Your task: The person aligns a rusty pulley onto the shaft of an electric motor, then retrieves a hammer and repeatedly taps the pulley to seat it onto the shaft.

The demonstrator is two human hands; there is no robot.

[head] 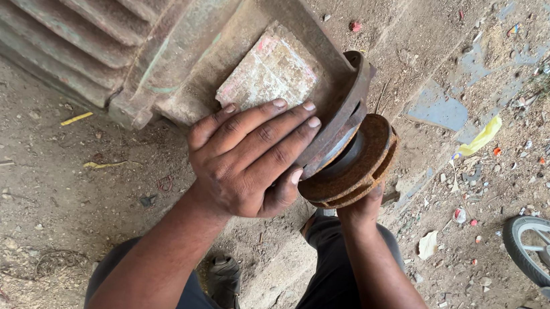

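Left hand (251,155) lies open and flat on the ribbed motor housing (185,38); right hand (361,206) grips the rusty pulley (354,165) at 3 o'clock. Littered dirt floor (35,205); wheel (544,251) at 4 o'clock.

Bare forearms, no sleeves in view, dark grey trousers (335,295), dark sandal (225,284)

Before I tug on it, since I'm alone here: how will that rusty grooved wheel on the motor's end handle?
The pulley looks like thick rusted iron, so probably heavy for its size. Its rough rust should grip, not slip. Off the motor, its round shape would likely roll.
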